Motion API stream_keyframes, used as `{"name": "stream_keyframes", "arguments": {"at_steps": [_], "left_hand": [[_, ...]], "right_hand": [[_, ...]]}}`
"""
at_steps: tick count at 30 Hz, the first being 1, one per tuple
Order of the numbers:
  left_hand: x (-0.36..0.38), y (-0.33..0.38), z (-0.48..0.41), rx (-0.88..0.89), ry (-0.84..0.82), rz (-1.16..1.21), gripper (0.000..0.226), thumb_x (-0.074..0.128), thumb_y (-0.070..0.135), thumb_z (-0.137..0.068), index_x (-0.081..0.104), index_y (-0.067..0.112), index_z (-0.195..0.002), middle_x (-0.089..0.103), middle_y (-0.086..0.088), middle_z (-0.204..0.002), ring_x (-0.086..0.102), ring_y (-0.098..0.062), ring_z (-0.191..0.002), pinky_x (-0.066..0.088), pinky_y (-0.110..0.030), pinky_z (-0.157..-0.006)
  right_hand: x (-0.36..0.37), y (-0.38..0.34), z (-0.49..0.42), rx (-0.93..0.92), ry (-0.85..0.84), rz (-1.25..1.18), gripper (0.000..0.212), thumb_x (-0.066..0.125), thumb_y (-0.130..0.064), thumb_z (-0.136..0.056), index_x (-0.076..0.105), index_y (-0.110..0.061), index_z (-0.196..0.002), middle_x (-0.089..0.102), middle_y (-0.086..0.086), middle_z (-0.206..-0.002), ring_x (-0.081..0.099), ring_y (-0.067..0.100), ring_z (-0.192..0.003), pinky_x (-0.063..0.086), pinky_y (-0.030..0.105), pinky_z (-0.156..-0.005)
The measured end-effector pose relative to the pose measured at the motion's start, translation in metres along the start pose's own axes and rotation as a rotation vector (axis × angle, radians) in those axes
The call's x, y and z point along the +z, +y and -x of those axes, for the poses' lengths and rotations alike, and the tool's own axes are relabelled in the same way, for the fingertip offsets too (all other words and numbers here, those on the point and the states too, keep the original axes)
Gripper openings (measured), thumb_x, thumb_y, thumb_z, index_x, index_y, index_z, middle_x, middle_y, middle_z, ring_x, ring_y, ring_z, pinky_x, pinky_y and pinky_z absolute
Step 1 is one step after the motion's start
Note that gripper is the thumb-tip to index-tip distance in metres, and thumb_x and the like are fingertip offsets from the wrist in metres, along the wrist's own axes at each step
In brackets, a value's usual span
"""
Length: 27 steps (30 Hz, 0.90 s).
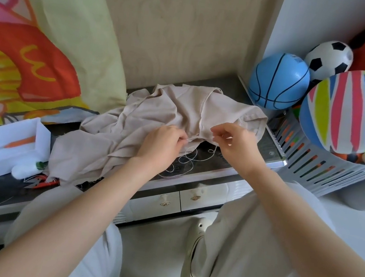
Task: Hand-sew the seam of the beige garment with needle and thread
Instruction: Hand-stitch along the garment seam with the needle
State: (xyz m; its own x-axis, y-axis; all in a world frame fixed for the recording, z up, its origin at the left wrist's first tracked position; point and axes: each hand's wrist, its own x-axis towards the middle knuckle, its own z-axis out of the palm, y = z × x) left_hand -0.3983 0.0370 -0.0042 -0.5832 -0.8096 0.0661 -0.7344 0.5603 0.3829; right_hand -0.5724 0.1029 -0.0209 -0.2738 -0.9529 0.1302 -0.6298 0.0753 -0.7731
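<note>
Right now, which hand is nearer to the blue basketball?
Right. The right hand pinches the edge of the beige garment, below and left of the blue basketball; the left hand grips the garment farther left.

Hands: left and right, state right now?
Left hand: pinches the beige garment at its seam.
Right hand: fingers curled, appears to pinch the thread.

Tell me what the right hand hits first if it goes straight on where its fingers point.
Probably the beige garment, its seam fold just left of the right hand, then the left hand; depth is hard to judge.
</note>
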Motion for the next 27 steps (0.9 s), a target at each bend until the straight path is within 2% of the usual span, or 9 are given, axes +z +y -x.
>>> {"name": "stream_keyframes", "arguments": {"at_steps": [2,5,8,11,13,15,19,23,27], "left_hand": [[0.000,-0.001,0.000,-0.001,0.017,0.049,0.014,0.056,0.023,-0.094,0.062,0.016,-0.105,0.062,0.004,-0.085,0.059,-0.022,-0.084,0.048,-0.036,-0.073],[0.002,-0.004,0.000,0.000,0.027,0.136,0.013,0.059,0.019,-0.092,0.049,0.014,-0.101,0.058,0.008,-0.073,0.053,-0.016,-0.067,0.046,-0.037,-0.063],[0.007,-0.009,-0.001,-0.037,-0.006,0.312,0.012,0.061,0.017,-0.091,0.049,0.017,-0.090,0.056,0.004,-0.067,0.052,-0.015,-0.061,0.046,-0.039,-0.062],[0.012,-0.012,-0.003,-0.124,-0.020,0.461,0.023,0.062,0.017,-0.090,0.045,0.026,-0.078,0.052,0.000,-0.065,0.044,-0.012,-0.056,0.040,-0.029,-0.055],[0.014,-0.014,-0.006,-0.181,-0.012,0.536,0.025,0.065,0.017,-0.089,0.045,0.025,-0.075,0.050,0.000,-0.062,0.040,-0.008,-0.052,0.034,-0.021,-0.050],[0.015,-0.014,-0.007,-0.212,-0.010,0.592,0.017,0.066,0.017,-0.088,0.052,0.020,-0.079,0.052,0.001,-0.061,0.041,-0.004,-0.047,0.032,-0.015,-0.046],[0.015,-0.015,-0.006,-0.198,0.024,0.594,0.004,0.064,0.012,-0.088,0.066,0.011,-0.091,0.051,0.006,-0.062,0.043,0.000,-0.048,0.033,-0.012,-0.049],[0.013,-0.014,-0.004,-0.170,0.075,0.516,0.007,0.061,0.011,-0.089,0.066,0.010,-0.085,0.049,0.008,-0.059,0.045,0.004,-0.049,0.035,-0.012,-0.051],[0.012,-0.013,-0.004,-0.143,0.119,0.493,0.008,0.056,0.009,-0.091,0.058,0.013,-0.084,0.051,0.009,-0.062,0.047,0.003,-0.053,0.036,-0.011,-0.053]], "right_hand": [[0.004,-0.005,-0.002,-0.034,-0.075,-0.029,0.023,0.055,0.002,-0.090,0.065,-0.012,-0.106,0.068,-0.004,-0.095,0.061,0.003,-0.081,0.046,0.006,-0.078],[0.009,-0.016,-0.001,-0.100,-0.150,-0.139,0.035,0.045,0.011,-0.089,0.048,-0.023,-0.096,0.062,-0.007,-0.094,0.064,0.005,-0.075,0.053,0.018,-0.071],[0.012,-0.025,-0.001,-0.099,-0.188,-0.229,0.051,0.042,0.016,-0.086,0.039,-0.034,-0.093,0.050,-0.008,-0.102,0.065,0.007,-0.073,0.055,0.031,-0.067],[0.014,-0.029,-0.001,-0.103,-0.202,-0.258,0.065,0.048,0.018,-0.084,0.036,-0.037,-0.115,0.044,-0.006,-0.112,0.066,0.012,-0.076,0.055,0.030,-0.067],[0.015,-0.029,-0.003,-0.069,-0.191,-0.241,0.077,0.054,0.014,-0.085,0.025,-0.031,-0.139,0.040,-0.004,-0.126,0.067,0.017,-0.080,0.057,0.029,-0.072],[0.017,-0.027,-0.006,0.005,-0.147,-0.254,0.080,0.059,0.008,-0.086,0.017,-0.021,-0.147,0.045,-0.003,-0.128,0.068,0.018,-0.085,0.056,0.028,-0.079],[0.015,-0.022,-0.009,0.137,-0.072,-0.318,0.052,0.064,0.001,-0.086,0.045,-0.003,-0.134,0.071,0.006,-0.101,0.068,0.010,-0.088,0.053,0.023,-0.088],[0.013,-0.023,-0.008,0.134,-0.037,-0.369,0.019,0.061,0.004,-0.087,0.064,0.000,-0.106,0.071,0.008,-0.086,0.068,0.000,-0.070,0.052,0.012,-0.071],[0.014,-0.024,-0.007,0.089,0.003,-0.242,0.002,0.062,-0.010,-0.089,0.062,-0.012,-0.090,0.069,0.004,-0.076,0.068,0.012,-0.070,0.057,0.028,-0.073]]}}
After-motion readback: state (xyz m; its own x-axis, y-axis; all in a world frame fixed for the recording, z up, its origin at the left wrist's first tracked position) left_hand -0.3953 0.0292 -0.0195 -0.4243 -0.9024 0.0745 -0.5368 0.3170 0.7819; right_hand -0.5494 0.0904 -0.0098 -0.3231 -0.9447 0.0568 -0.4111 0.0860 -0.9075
